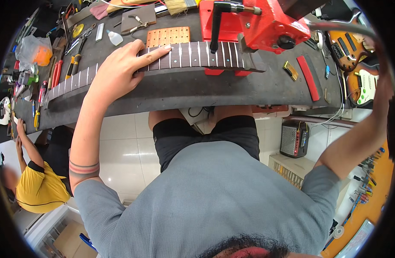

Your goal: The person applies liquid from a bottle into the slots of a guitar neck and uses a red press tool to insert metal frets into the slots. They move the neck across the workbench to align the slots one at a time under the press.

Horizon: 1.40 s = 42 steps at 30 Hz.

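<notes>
A dark guitar neck fingerboard (186, 56) with pale metal frets and small dot inlays lies across the bench. My left hand (120, 69) rests on it, index finger stretched along the top and the other fingers bent at its edges. The neck's right end sits beneath a red press (275, 28), whose upright black-gripped handle (214, 30) stands in front of the board. A metal press lever (343, 26) curves out to the right rim. My right hand (383, 81) is raised near that lever's outer end, blurred and dark, its fingers not distinguishable.
Behind the neck lie a drilled wooden block (168, 36), a small white bottle (115, 38) and pliers (139, 25). A red-and-black block (308, 78) lies at right, near electric guitars (365, 88). An amplifier (294, 138) stands below. A person in yellow (40, 185) works at left.
</notes>
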Motion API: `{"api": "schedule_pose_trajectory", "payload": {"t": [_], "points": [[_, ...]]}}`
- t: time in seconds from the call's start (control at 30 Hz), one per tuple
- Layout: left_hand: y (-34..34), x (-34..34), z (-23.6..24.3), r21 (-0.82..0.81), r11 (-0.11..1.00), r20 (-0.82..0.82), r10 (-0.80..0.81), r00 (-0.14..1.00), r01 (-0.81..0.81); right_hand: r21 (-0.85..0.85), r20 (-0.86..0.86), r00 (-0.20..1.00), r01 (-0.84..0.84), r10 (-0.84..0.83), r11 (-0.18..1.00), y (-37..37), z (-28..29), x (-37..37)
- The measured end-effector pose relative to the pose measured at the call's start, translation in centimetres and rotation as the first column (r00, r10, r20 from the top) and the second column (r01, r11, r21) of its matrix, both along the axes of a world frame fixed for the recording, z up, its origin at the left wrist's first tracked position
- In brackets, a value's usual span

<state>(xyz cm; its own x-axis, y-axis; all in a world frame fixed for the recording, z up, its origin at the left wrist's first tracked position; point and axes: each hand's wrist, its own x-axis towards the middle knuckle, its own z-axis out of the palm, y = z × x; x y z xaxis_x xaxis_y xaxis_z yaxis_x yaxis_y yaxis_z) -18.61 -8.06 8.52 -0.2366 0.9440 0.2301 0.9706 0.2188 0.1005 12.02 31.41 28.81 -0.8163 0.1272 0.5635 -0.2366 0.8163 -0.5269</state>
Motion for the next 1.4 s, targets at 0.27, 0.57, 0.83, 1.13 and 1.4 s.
{"api": "schedule_pose_trajectory", "payload": {"t": [0.27,0.57,0.83,1.13,1.4], "points": [[-0.4,-0.3,-0.7,0.02,1.0,0.0,-0.011,1.0,0.011,-0.108,0.377,0.917,0.181,-0.128,0.978,-5.1,-2.6,10.9],[-0.7,-0.2,-1.2,0.047,0.998,-0.046,-0.036,0.998,0.038,-0.421,0.348,0.896,0.411,-0.275,0.808,-12.6,-7.0,8.6],[-0.5,-0.2,-1.4,0.071,0.997,-0.026,-0.035,0.999,0.037,-0.445,0.487,0.868,0.347,-0.102,0.826,-11.0,-9.0,8.3],[-0.5,-0.1,-1.6,0.093,0.995,-0.054,-0.036,0.998,0.041,-0.377,0.497,0.853,0.375,-0.156,0.847,-11.6,-10.6,7.3],[-0.5,-0.5,-1.5,0.061,0.997,-0.065,-0.043,0.997,0.047,-0.336,0.509,0.844,0.379,-0.172,0.862,-11.9,-11.0,7.2]]}}
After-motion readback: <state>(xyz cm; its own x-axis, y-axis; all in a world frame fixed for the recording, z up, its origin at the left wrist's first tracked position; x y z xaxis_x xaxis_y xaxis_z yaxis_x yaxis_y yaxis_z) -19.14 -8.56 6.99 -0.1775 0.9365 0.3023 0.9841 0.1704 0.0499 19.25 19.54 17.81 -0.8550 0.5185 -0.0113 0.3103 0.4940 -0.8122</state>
